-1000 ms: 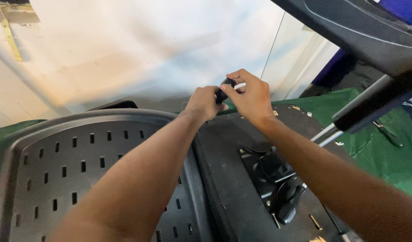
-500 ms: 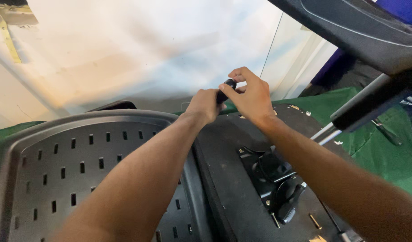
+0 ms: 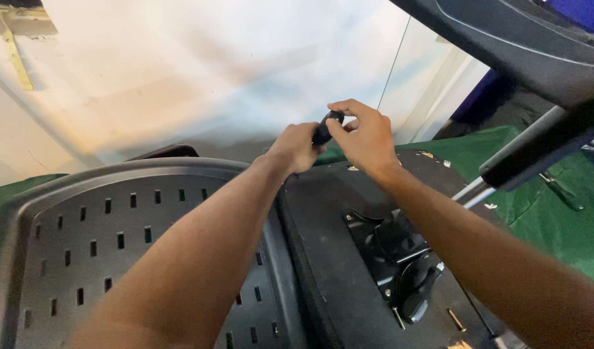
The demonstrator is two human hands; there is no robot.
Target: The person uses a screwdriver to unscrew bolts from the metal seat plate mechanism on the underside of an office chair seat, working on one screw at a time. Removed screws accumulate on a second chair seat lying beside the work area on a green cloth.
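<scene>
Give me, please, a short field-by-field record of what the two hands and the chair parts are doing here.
left hand: closed on the lower end of a small black knob
right hand: fingertips pinch the knob's top
seat underside: black, faces up, below the hands
seat mechanism: black, bolted on, lever at the near end
slotted backrest: grey, at left
cloth: green, under the parts

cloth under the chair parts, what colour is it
Green, best seen in the head view, where the cloth lies right of the upturned seat base.

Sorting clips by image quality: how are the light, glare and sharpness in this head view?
Head view: the pale wall is washed out by bright glare; the left hand, right hand and small black part between them are fairly sharp; the near forearms are soft; the perforated grey chair back is evenly lit.
</scene>
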